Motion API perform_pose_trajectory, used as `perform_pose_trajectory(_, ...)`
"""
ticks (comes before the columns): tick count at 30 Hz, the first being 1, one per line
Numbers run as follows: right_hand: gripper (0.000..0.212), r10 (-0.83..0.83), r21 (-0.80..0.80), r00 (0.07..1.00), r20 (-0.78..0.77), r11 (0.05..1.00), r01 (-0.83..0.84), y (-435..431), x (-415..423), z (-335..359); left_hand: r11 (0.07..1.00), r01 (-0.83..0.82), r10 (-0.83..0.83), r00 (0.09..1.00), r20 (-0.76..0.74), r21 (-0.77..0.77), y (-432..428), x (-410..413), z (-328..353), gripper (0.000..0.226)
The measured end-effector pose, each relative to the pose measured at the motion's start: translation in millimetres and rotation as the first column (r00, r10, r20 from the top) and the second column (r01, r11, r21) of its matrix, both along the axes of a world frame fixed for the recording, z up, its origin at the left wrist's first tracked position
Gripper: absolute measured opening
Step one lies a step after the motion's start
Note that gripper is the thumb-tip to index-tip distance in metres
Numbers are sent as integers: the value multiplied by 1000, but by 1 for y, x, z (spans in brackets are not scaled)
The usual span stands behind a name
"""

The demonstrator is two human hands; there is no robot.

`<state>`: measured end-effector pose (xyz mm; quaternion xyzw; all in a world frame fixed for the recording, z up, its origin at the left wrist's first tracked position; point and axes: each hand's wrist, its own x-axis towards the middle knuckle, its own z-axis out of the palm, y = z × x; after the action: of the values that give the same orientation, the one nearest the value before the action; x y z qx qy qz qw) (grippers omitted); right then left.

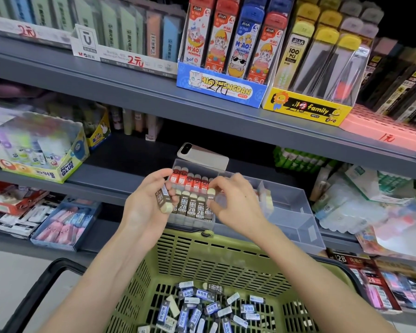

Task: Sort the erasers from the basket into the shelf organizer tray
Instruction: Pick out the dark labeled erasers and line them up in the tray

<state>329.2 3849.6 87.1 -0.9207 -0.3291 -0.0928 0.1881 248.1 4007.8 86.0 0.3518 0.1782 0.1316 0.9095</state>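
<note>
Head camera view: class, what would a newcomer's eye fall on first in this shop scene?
Two hands at centre: the left hand grips a dark-sleeved eraser, the right hand pinches the end eraser of a 2B row in the clear organizer tray. Below, the green basket holds loose blue-labelled erasers. Above, bright cat-print boxes line the upper shelf.

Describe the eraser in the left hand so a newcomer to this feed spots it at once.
Find the green basket at the bottom, then the clear organizer tray on the shelf above it. In front of the tray's left end, the left hand grips a brown-sleeved eraser; unlike the racked rows, it is tilted, cream end down.
</note>
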Motion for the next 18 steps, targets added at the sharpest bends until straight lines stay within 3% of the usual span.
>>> perform_pose_trajectory(2, 23, 35, -68, 991, 128, 997, -27, -1, 5, 0, 1000, 3, -3, 1000, 18, 3, 1, -1, 0, 25)
perform_pose_trajectory(5, 27, 95, -255, 987, 131, 965, -59, -2, 7, -4, 999, -10, 8, 1000, 26, 53, 1, -2, 0, 21)
perform_pose_trajectory(7, 27, 67, -263, 983, 170, 965, -20, -2, 4, -6, 995, -18, 14, 999, 40, 98, 1, -2, 0, 17)
perform_pose_trajectory(9, 21, 4, -37, 982, 191, 999, 4, 2, -9, -4, 991, -28, 20, 998, 57, 132, 2, -1, -1, 15)
perform_pose_trajectory(10, 20, 2, 119, 994, 112, 993, -15, 6, -18, -1, 989, -35, 25, 997, 70, 146, 2, -1, -2, 15)
perform_pose_trajectory(12, 22, 122, 332, 968, -218, 942, -43, 17, -37, 4, 987, -50, 35, 995, 98, 156, 1, 0, -3, 14)
perform_pose_trajectory(14, 19, 174, 352, 895, -410, 936, -20, 30, -52, 5, 990, -59, 45, 993, 107, 129, -3, 0, -3, 14)
perform_pose_trajectory(18, 7, 203, 503, 841, -501, 859, 92, 44, -58, 7, 977, -87, 64, 990, 125, 193, -2, -2, -5, 9)
